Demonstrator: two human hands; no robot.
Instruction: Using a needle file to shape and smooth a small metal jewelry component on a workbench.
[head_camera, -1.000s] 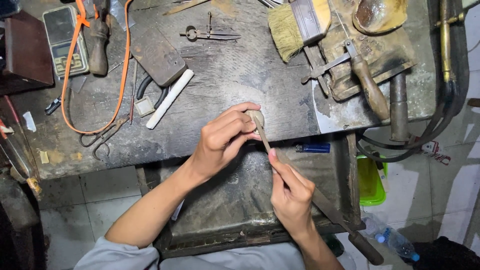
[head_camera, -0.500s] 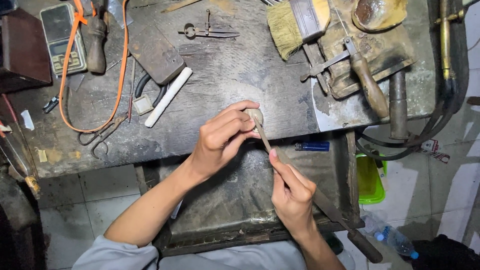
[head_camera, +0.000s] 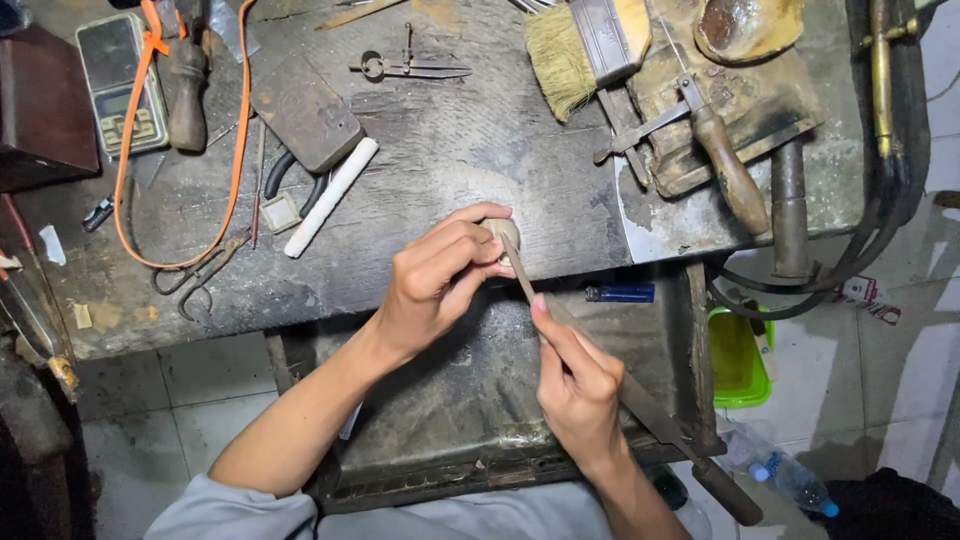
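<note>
Your left hand still pinches the small round piece at the bench edge; your right hand, closed around the file, has barely shifted, so filing continues.

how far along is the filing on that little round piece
Mid-work, by the look of it. The left hand pinches the small round piece at the bench edge, and the right hand holds a thin file laid against it. The piece looks dull grey; its finish is too small to judge. The brush and other tools lie set aside.
</note>
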